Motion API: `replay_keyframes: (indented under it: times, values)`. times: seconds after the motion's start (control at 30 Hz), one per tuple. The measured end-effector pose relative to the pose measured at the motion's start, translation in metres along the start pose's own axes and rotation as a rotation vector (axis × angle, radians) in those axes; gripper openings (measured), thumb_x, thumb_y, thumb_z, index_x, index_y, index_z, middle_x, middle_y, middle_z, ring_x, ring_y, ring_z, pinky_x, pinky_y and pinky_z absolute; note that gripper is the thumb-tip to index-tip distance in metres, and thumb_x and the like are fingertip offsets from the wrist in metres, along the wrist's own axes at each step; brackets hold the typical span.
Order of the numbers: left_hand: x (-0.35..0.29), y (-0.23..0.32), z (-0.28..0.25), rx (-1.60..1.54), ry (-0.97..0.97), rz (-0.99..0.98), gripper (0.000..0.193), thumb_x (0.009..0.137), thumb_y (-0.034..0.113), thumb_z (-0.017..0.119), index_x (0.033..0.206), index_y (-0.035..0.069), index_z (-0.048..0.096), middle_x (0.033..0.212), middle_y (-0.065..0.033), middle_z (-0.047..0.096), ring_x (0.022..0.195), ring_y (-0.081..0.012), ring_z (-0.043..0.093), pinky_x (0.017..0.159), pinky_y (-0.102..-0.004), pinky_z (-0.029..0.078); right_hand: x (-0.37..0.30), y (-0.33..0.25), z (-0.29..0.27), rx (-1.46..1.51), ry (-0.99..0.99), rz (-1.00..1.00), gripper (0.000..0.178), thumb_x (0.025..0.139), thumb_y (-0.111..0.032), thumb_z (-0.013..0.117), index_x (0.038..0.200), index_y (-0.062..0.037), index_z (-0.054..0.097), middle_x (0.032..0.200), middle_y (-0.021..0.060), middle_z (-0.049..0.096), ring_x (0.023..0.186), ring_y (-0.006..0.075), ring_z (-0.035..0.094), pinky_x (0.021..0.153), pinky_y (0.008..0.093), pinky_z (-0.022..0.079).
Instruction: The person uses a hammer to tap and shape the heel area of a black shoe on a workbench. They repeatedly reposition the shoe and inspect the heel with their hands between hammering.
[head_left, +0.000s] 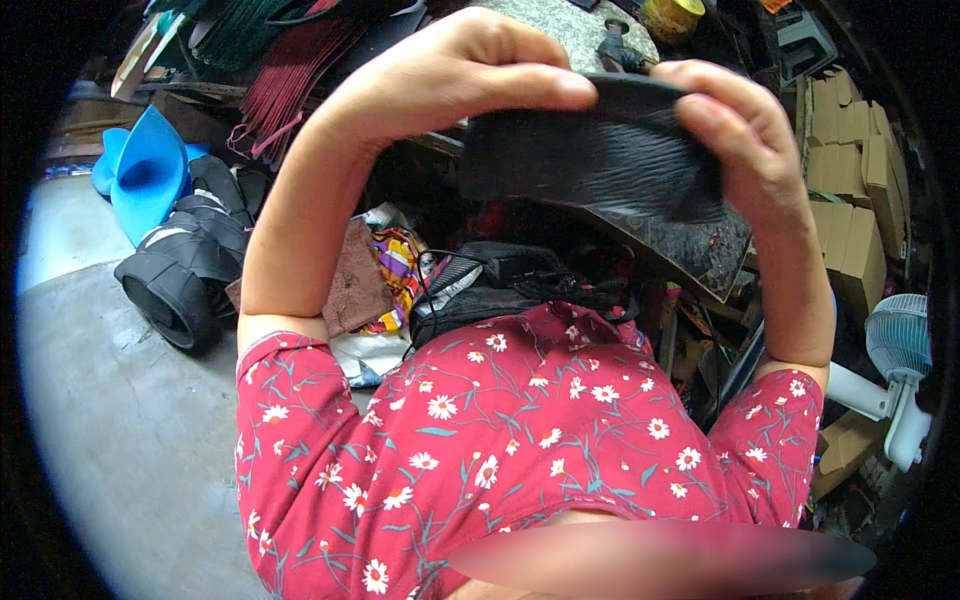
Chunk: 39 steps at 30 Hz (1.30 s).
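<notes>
Both my hands are raised over the far side, gripping a black piece of flexible material (590,150) by its upper edge. It looks like a wide curved band with a wrinkled, slightly shiny face; its exact kind I cannot make out. My left hand (480,70) is closed on the left end, thumb along the top edge. At the right end, my right hand (740,125) is closed too, thumb and fingers pinching the edge. Behind the piece is a round pale work surface (585,32), partly hidden by my hands.
A stack of black curved pieces (190,260) lies on the floor at left, beside blue shaped sheets (150,165). Dark red strips (300,85) hang at the far left. Brown cartons (845,190) and a small fan (897,345) stand at right. A yellow container (672,18) sits at the back.
</notes>
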<state>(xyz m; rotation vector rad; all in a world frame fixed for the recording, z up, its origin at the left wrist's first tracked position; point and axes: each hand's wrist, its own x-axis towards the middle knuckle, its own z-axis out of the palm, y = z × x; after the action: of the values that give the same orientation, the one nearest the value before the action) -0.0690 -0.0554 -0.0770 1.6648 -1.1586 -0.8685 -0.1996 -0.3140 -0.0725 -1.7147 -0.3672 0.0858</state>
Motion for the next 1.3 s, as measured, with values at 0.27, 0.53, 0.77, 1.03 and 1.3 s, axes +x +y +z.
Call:
replay_keyframes:
  times: [0.27, 0.53, 0.77, 1.03, 1.3]
  values:
    - [0.012, -0.002, 0.025, 0.165, 0.163, 0.175, 0.027, 0.097, 0.027, 0.065, 0.098, 0.000, 0.067, 0.079, 0.0047, 0.058, 0.076, -0.0036, 0.050, 0.067, -0.0212, 0.042, 0.022, 0.009, -0.004, -0.722, -0.079, -0.246, 0.026, 0.097, -0.025, 0.062, 0.105, -0.0005, 0.064, 0.084, 0.0051, 0.061, 0.081, 0.0184, 0.058, 0.077, 0.0294, 0.046]
    - [0.008, -0.007, 0.008, -0.211, -0.041, 0.029, 0.033, 0.098, 0.031, 0.062, 0.100, -0.001, 0.067, 0.086, 0.0047, 0.062, 0.081, -0.0036, 0.055, 0.074, -0.0208, 0.046, 0.006, 0.012, -0.013, -0.346, -0.060, 0.039, 0.031, 0.102, -0.028, 0.056, 0.083, -0.0030, 0.058, 0.073, -0.0070, 0.042, 0.071, 0.0050, 0.040, 0.063, 0.0237, 0.035]
    - [0.017, 0.001, 0.024, 0.061, 0.141, 0.228, 0.029, 0.094, 0.030, 0.067, 0.097, 0.001, 0.068, 0.079, 0.0008, 0.062, 0.077, -0.0035, 0.054, 0.068, -0.0250, 0.046, 0.012, 0.009, -0.004, -0.263, -0.096, 0.013, 0.032, 0.101, -0.028, 0.053, 0.097, 0.0021, 0.061, 0.080, -0.0002, 0.049, 0.078, 0.0121, 0.047, 0.072, 0.0277, 0.041]
    - [0.016, 0.008, 0.017, 0.045, 0.127, 0.151, 0.033, 0.091, 0.033, 0.072, 0.085, 0.001, 0.067, 0.065, 0.0039, 0.053, 0.064, -0.0047, 0.047, 0.057, -0.0258, 0.040, -0.001, 0.006, 0.000, -0.084, -0.029, 0.034, 0.025, 0.098, -0.023, 0.058, 0.094, 0.0005, 0.065, 0.079, -0.0043, 0.055, 0.077, 0.0045, 0.049, 0.070, 0.0229, 0.041]
    - [0.021, 0.004, 0.017, 0.212, 0.090, 0.194, 0.028, 0.092, 0.025, 0.072, 0.081, 0.000, 0.066, 0.069, 0.0079, 0.055, 0.065, -0.0010, 0.048, 0.055, -0.0212, 0.038, 0.011, 0.009, 0.002, -0.677, -0.095, -0.200, 0.029, 0.099, -0.024, 0.057, 0.102, 0.0040, 0.062, 0.081, 0.0042, 0.059, 0.076, 0.0183, 0.055, 0.073, 0.0267, 0.045]
